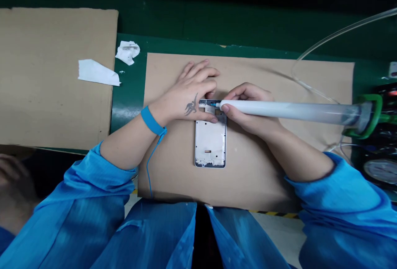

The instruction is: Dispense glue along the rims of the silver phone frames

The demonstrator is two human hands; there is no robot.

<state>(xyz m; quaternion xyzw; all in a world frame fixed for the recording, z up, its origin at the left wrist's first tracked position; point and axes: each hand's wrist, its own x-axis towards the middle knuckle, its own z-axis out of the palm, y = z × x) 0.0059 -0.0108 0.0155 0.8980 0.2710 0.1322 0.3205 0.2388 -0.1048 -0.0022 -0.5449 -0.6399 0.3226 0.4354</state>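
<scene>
A silver-edged phone mid-frame (pixel 210 145) lies on a cardboard sheet (pixel 266 74), its white inner plate facing up. My left hand (pixel 186 93), with a dark tattoo on its back, rests across the frame's top end and holds it down, covering part of it. My right hand (pixel 248 111) grips a large white dispensing syringe (pixel 288 110). The syringe lies nearly level, and its blue tip (pixel 214 104) reaches the frame's top end beside my left thumb. Whether the tip touches the frame is hidden.
A blue wrist strap (pixel 151 121) with a coiled cord circles my left wrist. Another cardboard sheet (pixel 52 74) and white tissue scraps (pixel 127 51) lie on a green mat (pixel 130 103). A clear air hose (pixel 328 41) runs from the syringe's green clamp (pixel 366 116). A co-worker's hand (pixel 12 174) shows at lower left.
</scene>
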